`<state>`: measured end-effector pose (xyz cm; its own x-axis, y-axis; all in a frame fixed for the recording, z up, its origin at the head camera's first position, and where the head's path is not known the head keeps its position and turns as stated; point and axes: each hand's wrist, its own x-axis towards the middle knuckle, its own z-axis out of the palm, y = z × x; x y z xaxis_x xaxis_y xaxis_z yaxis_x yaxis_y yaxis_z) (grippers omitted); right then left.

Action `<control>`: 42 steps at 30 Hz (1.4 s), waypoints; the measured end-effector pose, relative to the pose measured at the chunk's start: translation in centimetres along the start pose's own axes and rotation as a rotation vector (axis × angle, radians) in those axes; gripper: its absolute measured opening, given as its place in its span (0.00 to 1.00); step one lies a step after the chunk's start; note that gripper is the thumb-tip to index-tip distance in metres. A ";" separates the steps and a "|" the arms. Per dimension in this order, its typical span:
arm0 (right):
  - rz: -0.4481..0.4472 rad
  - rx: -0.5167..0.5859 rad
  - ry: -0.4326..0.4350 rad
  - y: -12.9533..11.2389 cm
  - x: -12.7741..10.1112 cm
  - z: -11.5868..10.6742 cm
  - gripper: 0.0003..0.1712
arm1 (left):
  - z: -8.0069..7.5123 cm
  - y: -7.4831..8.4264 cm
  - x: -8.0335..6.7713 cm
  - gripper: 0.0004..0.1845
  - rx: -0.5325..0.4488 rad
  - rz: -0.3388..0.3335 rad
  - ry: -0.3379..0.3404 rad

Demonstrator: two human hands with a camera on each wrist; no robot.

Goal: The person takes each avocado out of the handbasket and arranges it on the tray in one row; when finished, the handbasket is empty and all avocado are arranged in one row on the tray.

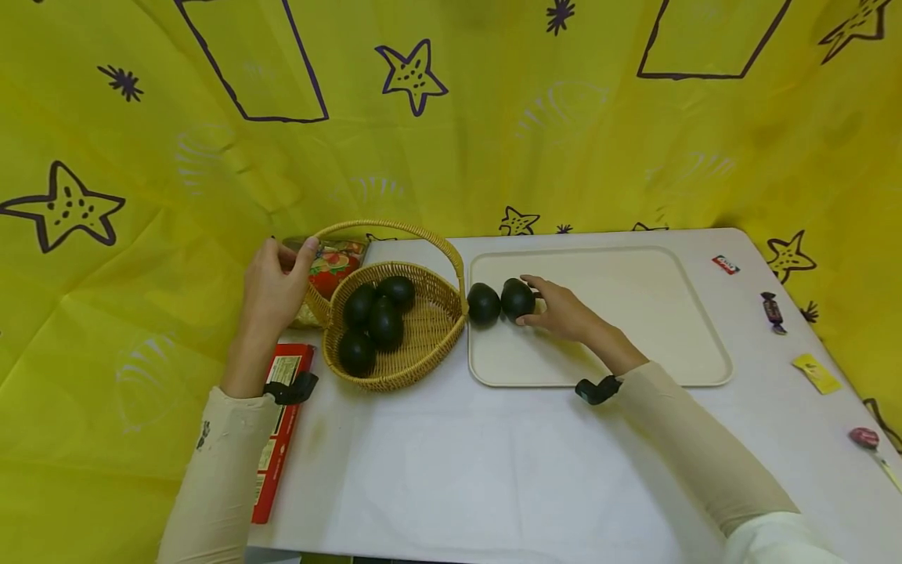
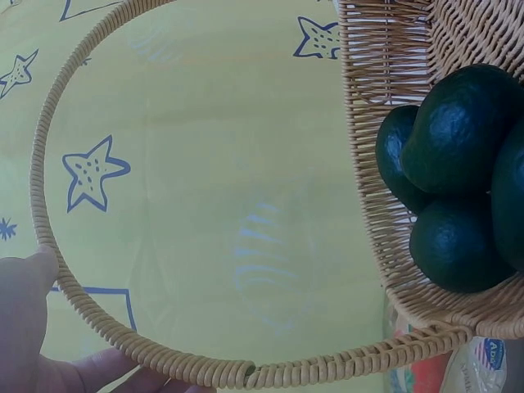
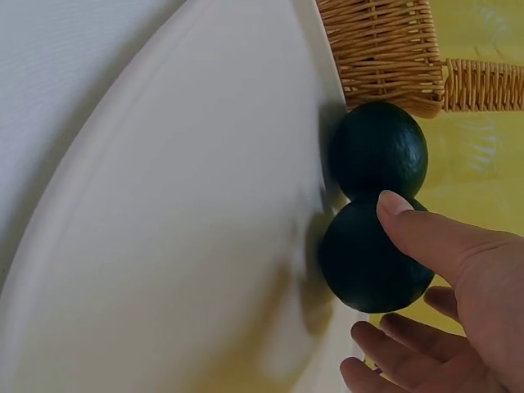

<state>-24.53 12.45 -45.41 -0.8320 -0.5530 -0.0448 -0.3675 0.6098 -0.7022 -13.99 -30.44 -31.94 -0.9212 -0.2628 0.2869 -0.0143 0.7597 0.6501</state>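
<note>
My left hand [image 1: 276,282] holds the arched handle [image 1: 395,227] of a wicker basket [image 1: 430,313], thumb on one side and fingers behind it in the left wrist view. Several dark green avocados [image 1: 385,323] lie heaped in the basket's left half. On the left end of a cream tray [image 1: 599,368], my right hand [image 1: 560,309] grips an avocado [image 1: 518,301] with thumb and fingers curved round it. Against it, on the side toward the basket, sits another avocado [image 1: 483,304]. In the right wrist view the thumb lies over the gripped avocado [image 3: 368,262], and the other fingertips spread below it.
A red box [image 1: 282,431] lies beside my left forearm, and a colourful food packet [image 1: 334,266] stands behind the basket. Along the table's right side lie small wrapped sweets [image 1: 773,312], a yellow packet [image 1: 817,374] and a lollipop [image 1: 864,438]. A yellow patterned cloth [image 1: 458,157] hangs behind.
</note>
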 end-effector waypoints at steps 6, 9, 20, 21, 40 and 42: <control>0.012 -0.040 -0.007 -0.5 -0.5 -0.8 0.52 | 0.1 0.1 0.0 0.34 -0.002 0.000 -0.002; 0.014 -0.053 -0.010 -0.7 -0.7 -1.2 0.53 | 0.1 0.1 0.0 0.34 -0.003 -0.005 0.000; -0.004 -0.080 0.015 -2.2 -1.8 -1.7 0.46 | 0.1 0.0 0.0 0.34 0.005 0.004 -0.005; -0.011 -0.075 0.020 -2.6 -1.9 -1.7 0.43 | 0.0 0.0 0.0 0.34 0.006 0.005 -0.005; -0.262 -0.084 -0.126 -12.5 -0.8 1.8 0.28 | -0.2 0.1 0.0 0.36 0.011 0.003 -0.020; -0.279 -0.087 -0.144 -13.4 -0.3 2.5 0.29 | -0.2 0.2 0.0 0.35 0.012 0.001 -0.020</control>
<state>-18.35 3.04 -37.78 -0.6287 -0.7768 0.0365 -0.6125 0.4657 -0.6387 -13.90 -30.40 -31.72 -0.9287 -0.2505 0.2735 -0.0181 0.7672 0.6411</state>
